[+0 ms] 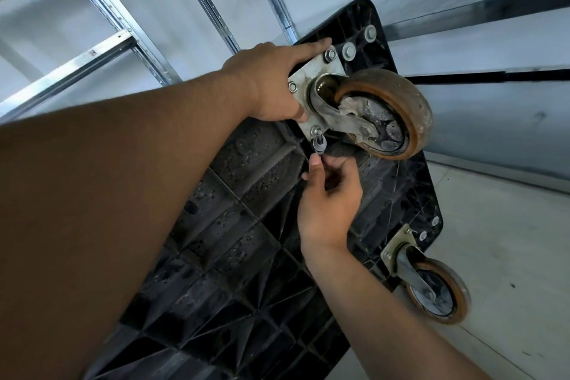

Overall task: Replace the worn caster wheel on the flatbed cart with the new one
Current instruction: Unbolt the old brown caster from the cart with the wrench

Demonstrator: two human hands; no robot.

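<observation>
Below the mounting plate (320, 71), the right hand (330, 210) is pinching a driver (318, 145) seated on the lower bolt (316, 132). The left hand (274, 83), fingers straight, is pressing the plate's left side. The worn caster (385, 114) is jutting right of it, fork slanting down-right; shelving (101, 49) is standing beyond.

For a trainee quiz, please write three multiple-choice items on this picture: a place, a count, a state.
1. Where does the left hand rest? A the mounting plate; B the floor; C a shelf.
2. How many caster wheels show? A one; B two; C four.
3. What does the right hand do? A hangs open; B pinches a tool on a bolt; C grips a wheel.
Answers: A, its thumb lies on the plate; B, an upper wheel and a lower wheel; B, fingers hold the tool at the bolt.
</observation>
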